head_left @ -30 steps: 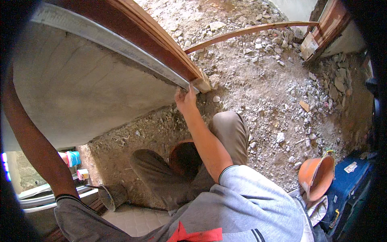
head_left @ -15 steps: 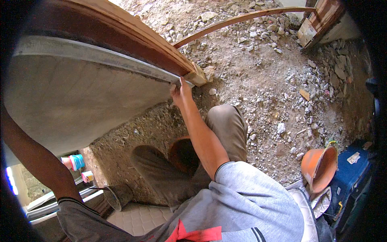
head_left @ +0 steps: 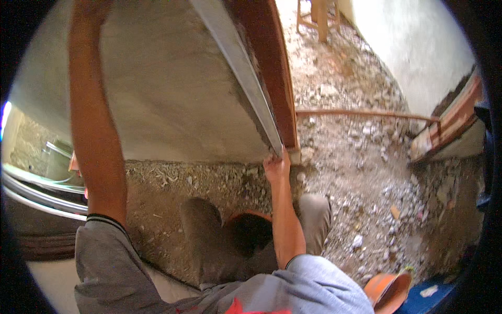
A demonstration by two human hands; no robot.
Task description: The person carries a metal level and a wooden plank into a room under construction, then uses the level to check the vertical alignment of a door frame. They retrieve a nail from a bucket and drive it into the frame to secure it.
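A long grey metal straightedge (head_left: pixel 246 78) lies along the edge of the grey plastered wall (head_left: pixel 172 94), beside the reddish-brown wooden door frame (head_left: pixel 274 68). My right hand (head_left: pixel 277 165) is closed around its lower end, close to the foot of the frame, with the thumb pointing up. My left arm reaches up along the wall to the top of the view. Only the start of my left hand (head_left: pixel 93 6) shows at the upper rim; its fingers are cut off, so what it touches is hidden.
A dark bucket (head_left: pixel 251 230) stands between my knees. Rubble (head_left: pixel 355 193) covers the ground on the right. A wooden strip (head_left: pixel 366 112) spans the doorway to the opposite frame (head_left: pixel 449 123). An orange bucket (head_left: pixel 388 293) lies tipped at lower right by a blue object (head_left: pixel 431 294).
The view has turned left and upward, so the wall and frame now stand more upright in it. My left arm now reaches higher. My right hand keeps hold of the straightedge's lower end.
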